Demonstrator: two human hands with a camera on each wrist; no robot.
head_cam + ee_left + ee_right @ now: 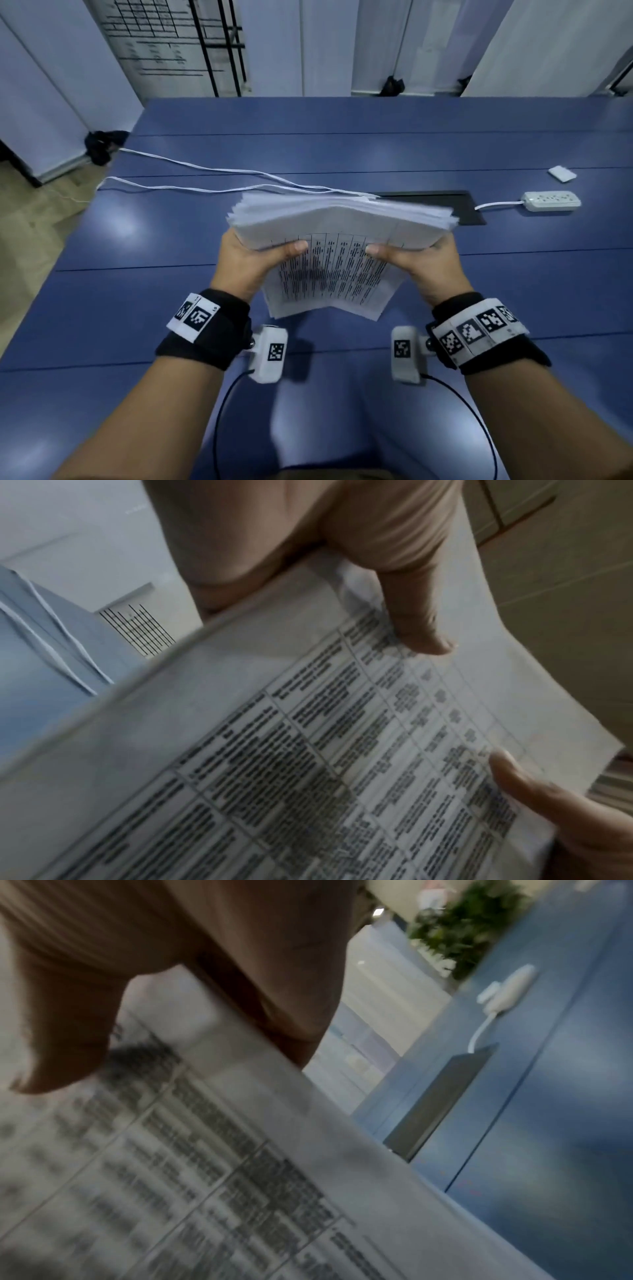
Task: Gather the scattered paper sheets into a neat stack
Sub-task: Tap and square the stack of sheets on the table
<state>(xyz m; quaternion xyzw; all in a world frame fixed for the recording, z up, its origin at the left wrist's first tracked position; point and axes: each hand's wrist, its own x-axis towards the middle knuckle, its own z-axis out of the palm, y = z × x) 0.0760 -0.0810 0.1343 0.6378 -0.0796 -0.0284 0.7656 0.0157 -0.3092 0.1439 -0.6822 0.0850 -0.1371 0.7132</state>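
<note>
A thick stack of paper sheets printed with tables is held upright above the blue table, its top edges fanned and uneven. My left hand grips the stack's left side, thumb across the printed front sheet. My right hand grips the right side the same way. In the left wrist view the left hand lays its thumb on the paper stack, with the other thumb at lower right. In the right wrist view the right hand holds the paper stack. The fingers behind the stack are hidden.
Two white cables cross the table behind the stack. A black cable hatch, a white power strip and a small white block lie at the far right. White partitions stand beyond the table's far edge.
</note>
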